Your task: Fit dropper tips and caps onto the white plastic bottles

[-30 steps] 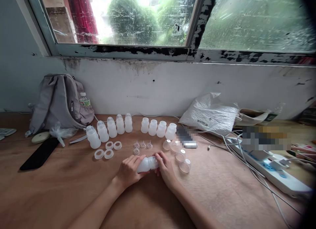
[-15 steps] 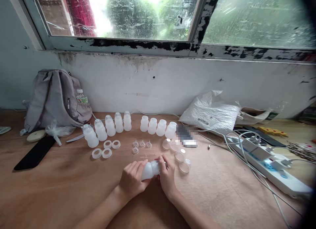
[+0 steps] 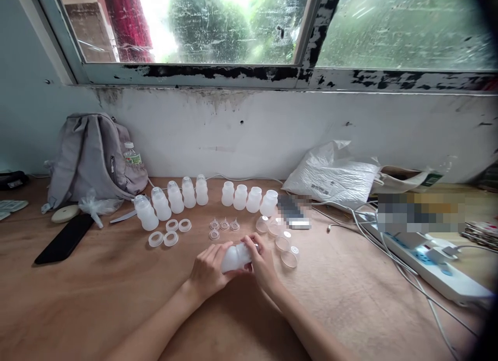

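Observation:
A frosted baby bottle lies tilted between my hands, just above the table. My left hand is wrapped round its body. My right hand closes over the neck end, so its fingers hide most of the top. Beyond them sit several clear nipples. Collar rings lie to the left, and clear domed caps rest close to the right hand. Capped bottles stand in a row at the back left; uncapped bottles stand at the back centre.
On the left are a grey backpack, a black phone and a plastic bag. At the right, a white power strip trails cables. A silver-white package leans near the wall.
My right hand has turned over the neck end of the bottle, covering more of it. The left hand keeps its hold. The view has shifted slightly.

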{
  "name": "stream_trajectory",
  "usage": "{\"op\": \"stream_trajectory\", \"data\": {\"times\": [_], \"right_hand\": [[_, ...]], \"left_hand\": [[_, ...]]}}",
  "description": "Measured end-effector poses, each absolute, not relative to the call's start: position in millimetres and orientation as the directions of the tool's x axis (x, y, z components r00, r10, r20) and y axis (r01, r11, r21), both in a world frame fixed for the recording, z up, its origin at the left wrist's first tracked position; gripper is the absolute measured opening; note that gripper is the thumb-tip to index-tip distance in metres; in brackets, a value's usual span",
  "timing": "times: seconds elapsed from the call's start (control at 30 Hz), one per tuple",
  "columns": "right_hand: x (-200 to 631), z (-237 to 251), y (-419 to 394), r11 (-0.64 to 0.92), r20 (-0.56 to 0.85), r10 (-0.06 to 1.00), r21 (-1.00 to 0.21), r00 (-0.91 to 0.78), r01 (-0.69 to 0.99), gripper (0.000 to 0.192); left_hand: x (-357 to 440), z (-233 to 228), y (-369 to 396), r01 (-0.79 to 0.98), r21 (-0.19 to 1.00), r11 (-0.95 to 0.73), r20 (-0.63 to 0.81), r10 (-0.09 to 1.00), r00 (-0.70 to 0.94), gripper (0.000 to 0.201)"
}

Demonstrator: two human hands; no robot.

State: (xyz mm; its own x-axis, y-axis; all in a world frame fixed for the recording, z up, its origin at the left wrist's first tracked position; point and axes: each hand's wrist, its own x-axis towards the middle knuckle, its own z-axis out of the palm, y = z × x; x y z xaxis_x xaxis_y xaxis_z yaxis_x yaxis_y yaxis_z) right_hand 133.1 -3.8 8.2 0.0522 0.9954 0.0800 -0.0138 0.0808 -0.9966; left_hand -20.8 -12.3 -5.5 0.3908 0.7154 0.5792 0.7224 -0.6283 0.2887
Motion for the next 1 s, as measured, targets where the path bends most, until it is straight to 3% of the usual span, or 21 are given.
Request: {"op": "stream_trajectory", "data": {"times": [0.27, 0.4, 0.5, 0.6, 0.7, 0.83, 1.0], "right_hand": [[152, 30, 6, 0.046, 0.135, 0.973, -0.909, -0.188, -0.415, 0.031], [156, 29, 8, -0.005, 0.122, 0.965, -0.876, -0.232, -0.482, 0.031], [159, 23, 12, -0.033, 0.079, 0.975, -0.873, -0.208, -0.486, 0.027], [161, 14, 17, -0.048, 0.029, 0.988, -0.874, -0.152, -0.483, 0.023], [161, 8, 20, -0.045, 0.007, 0.994, -0.879, -0.108, -0.474, 0.021], [159, 6, 21, -0.056, -0.026, 0.997, -0.882, -0.071, -0.468, 0.023], [158, 4, 22, -0.070, -0.057, 0.998, -0.881, -0.041, -0.468, 0.026]], "left_hand": [[-26, -3, -10, 0.516, 0.600, -0.611, 0.404, 0.788, 0.464, 0.050], [-26, -14, 1, 0.337, 0.824, -0.456, 0.355, 0.878, 0.319, 0.045], [-27, -19, 6, 0.303, 0.896, -0.323, 0.269, 0.941, 0.207, 0.050], [-29, -20, 8, 0.394, 0.879, -0.269, 0.227, 0.962, 0.152, 0.060], [-29, -12, 6, 0.466, 0.791, -0.396, 0.371, 0.916, 0.150, 0.074], [-27, 19, 3, 0.483, 0.673, -0.560, 0.591, 0.800, 0.104, 0.053], [-28, 68, 11, 0.590, 0.578, -0.563, 0.529, 0.809, 0.254, 0.030]]}}
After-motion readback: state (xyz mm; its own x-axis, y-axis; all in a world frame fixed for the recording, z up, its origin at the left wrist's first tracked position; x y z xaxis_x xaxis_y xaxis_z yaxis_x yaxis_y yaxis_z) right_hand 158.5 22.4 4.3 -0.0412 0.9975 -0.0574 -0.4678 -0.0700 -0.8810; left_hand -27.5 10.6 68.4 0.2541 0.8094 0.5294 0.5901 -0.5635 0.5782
